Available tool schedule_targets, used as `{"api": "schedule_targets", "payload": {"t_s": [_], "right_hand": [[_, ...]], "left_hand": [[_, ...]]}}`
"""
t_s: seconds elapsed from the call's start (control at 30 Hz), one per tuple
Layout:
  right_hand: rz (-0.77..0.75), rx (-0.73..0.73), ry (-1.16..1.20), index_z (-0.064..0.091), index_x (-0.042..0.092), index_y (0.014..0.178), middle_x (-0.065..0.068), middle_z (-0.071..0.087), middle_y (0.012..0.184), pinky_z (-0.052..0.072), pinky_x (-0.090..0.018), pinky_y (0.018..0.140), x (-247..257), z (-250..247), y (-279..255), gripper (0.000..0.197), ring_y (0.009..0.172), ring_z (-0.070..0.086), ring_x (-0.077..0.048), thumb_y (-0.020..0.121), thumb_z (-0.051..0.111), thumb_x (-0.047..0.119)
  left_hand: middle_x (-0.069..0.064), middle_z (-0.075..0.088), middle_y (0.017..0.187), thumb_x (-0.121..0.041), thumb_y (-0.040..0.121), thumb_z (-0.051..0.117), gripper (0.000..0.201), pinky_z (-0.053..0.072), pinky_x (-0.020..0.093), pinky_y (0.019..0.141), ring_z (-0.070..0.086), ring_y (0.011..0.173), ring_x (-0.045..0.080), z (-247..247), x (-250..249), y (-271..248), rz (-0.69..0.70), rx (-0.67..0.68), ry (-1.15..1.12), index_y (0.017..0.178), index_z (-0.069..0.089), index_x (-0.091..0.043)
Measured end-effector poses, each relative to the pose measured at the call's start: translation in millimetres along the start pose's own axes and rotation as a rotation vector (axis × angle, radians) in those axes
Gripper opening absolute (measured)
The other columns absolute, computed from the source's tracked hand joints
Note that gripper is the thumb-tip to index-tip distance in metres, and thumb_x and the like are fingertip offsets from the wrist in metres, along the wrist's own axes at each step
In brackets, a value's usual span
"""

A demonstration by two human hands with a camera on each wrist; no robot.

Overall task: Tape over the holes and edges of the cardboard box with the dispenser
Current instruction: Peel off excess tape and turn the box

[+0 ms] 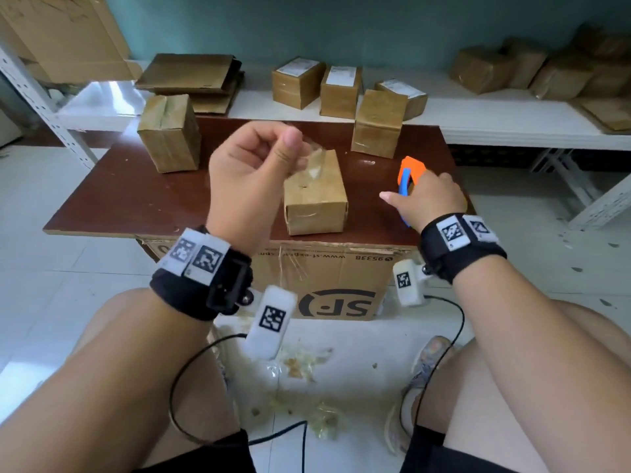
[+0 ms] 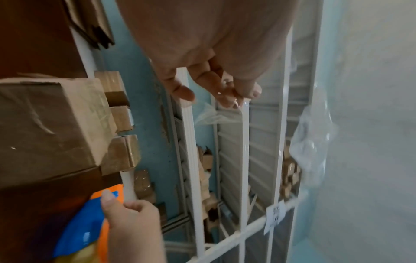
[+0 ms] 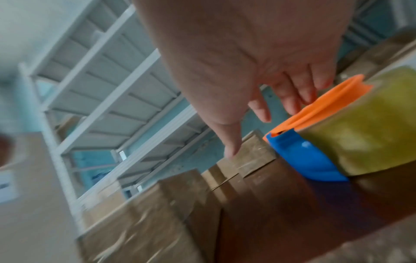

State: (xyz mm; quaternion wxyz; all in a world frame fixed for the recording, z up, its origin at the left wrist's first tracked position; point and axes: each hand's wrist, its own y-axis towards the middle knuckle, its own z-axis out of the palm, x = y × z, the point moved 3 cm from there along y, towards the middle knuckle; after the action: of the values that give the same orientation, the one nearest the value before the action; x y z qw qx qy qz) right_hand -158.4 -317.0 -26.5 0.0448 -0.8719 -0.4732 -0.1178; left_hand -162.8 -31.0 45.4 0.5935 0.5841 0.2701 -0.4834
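A small cardboard box [image 1: 316,196] with a hole in its top stands on the brown table [image 1: 136,192]. Above the box, my left hand [image 1: 290,145] is raised and pinches a crumpled strip of clear tape [image 1: 314,162] between thumb and fingers. The left wrist view shows the same tape strip [image 2: 213,113] hanging from those fingertips [image 2: 227,101]. Right of the box, my right hand [image 1: 420,189] holds the orange and blue tape dispenser [image 1: 408,175] on the table. Its fingers [image 3: 292,101] lie over the dispenser's orange frame [image 3: 319,106]; the thumb sticks out free.
Two more taped boxes [image 1: 170,131] [image 1: 377,124] stand at the back of the table. A white shelf [image 1: 512,121] behind carries several boxes and flat cardboard. A large printed carton [image 1: 324,278] sits under the table. Tape scraps [image 1: 300,367] and a cable lie on the floor.
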Motion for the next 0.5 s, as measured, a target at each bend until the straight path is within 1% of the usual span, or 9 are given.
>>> {"api": "schedule_targets", "payload": {"t_s": [0.03, 0.07, 0.13, 0.17, 0.23, 0.3, 0.37, 0.43, 0.5], "right_hand": [[-0.049, -0.05, 0.005, 0.063, 0.012, 0.131, -0.022, 0.06, 0.133, 0.047, -0.046, 0.103, 10, 0, -9, 0.059, 0.124, 0.058, -0.042, 0.095, 0.067, 0.059], [-0.135, -0.083, 0.049, 0.06, 0.016, 0.141, -0.02, 0.057, 0.141, 0.044, -0.046, 0.109, 23, -1, -19, 0.052, 0.131, 0.053, -0.041, 0.098, 0.065, 0.045], [-0.368, -0.058, 0.156, 0.055, 0.024, 0.152, -0.014, 0.049, 0.154, 0.039, -0.046, 0.115, 51, -2, -40, 0.054, 0.142, 0.043, -0.037, 0.098, 0.057, 0.025], [-0.486, -0.007, 0.17, 0.05, 0.027, 0.156, -0.012, 0.043, 0.161, 0.036, -0.047, 0.117, 65, -2, -51, 0.057, 0.147, 0.037, -0.036, 0.099, 0.053, 0.023], [-0.651, 0.124, 0.077, 0.038, 0.035, 0.163, -0.007, 0.029, 0.172, 0.03, -0.054, 0.119, 85, 3, -70, 0.058, 0.156, 0.026, -0.032, 0.105, 0.046, 0.034], [-0.678, 0.192, -0.057, 0.032, 0.04, 0.164, -0.004, 0.023, 0.175, 0.029, -0.058, 0.12, 90, 12, -77, 0.061, 0.16, 0.021, -0.029, 0.107, 0.042, 0.058], [-0.623, 0.167, -0.095, 0.043, 0.037, 0.157, -0.003, 0.034, 0.17, 0.033, -0.057, 0.116, 91, 14, -75, 0.067, 0.156, 0.029, -0.029, 0.1, 0.045, 0.073], [-0.543, 0.062, -0.086, 0.06, 0.03, 0.135, -0.001, 0.056, 0.147, 0.042, -0.053, 0.104, 91, 10, -70, 0.071, 0.137, 0.049, -0.03, 0.092, 0.045, 0.085], [-0.439, -0.014, -0.064, 0.064, 0.024, 0.121, -0.002, 0.061, 0.129, 0.049, -0.05, 0.095, 91, 7, -66, 0.086, 0.121, 0.057, -0.03, 0.081, 0.041, 0.097]], "left_hand": [[0.007, 0.074, 0.09, -0.021, 0.101, 0.072, 0.007, 0.054, 0.046, 0.081, 0.066, 0.079, 0.021, -3, 1, 6, -0.037, -0.011, -0.071, 0.094, 0.073, -0.018], [0.006, 0.074, 0.089, -0.022, 0.101, 0.071, 0.01, 0.051, 0.05, 0.083, 0.065, 0.079, 0.021, -5, 2, 11, -0.074, -0.027, -0.133, 0.092, 0.074, -0.02], [0.002, 0.072, 0.087, -0.022, 0.105, 0.066, 0.019, 0.049, 0.05, 0.086, 0.064, 0.078, 0.017, -8, 7, 19, -0.15, -0.072, -0.25, 0.088, 0.074, -0.021], [0.001, 0.071, 0.085, -0.022, 0.106, 0.064, 0.02, 0.05, 0.047, 0.087, 0.064, 0.077, 0.014, -8, 8, 22, -0.188, -0.095, -0.314, 0.089, 0.072, -0.018], [-0.002, 0.069, 0.083, -0.025, 0.109, 0.06, 0.021, 0.052, 0.04, 0.086, 0.062, 0.076, 0.01, -10, 12, 27, -0.253, -0.153, -0.407, 0.092, 0.066, -0.015], [-0.004, 0.066, 0.082, -0.03, 0.109, 0.059, 0.023, 0.055, 0.037, 0.085, 0.061, 0.079, 0.01, -12, 17, 31, -0.315, -0.193, -0.472, 0.092, 0.065, -0.016], [-0.006, 0.065, 0.083, -0.035, 0.108, 0.061, 0.023, 0.054, 0.036, 0.09, 0.062, 0.087, 0.011, -12, 23, 31, -0.376, -0.232, -0.535, 0.093, 0.065, -0.018], [-0.008, 0.068, 0.083, -0.036, 0.108, 0.061, 0.022, 0.051, 0.036, 0.093, 0.065, 0.083, 0.008, -12, 26, 29, -0.429, -0.272, -0.582, 0.095, 0.065, -0.018], [-0.009, 0.069, 0.083, -0.036, 0.108, 0.061, 0.021, 0.051, 0.035, 0.093, 0.065, 0.077, 0.005, -10, 28, 28, -0.454, -0.28, -0.592, 0.097, 0.065, -0.019]]}}
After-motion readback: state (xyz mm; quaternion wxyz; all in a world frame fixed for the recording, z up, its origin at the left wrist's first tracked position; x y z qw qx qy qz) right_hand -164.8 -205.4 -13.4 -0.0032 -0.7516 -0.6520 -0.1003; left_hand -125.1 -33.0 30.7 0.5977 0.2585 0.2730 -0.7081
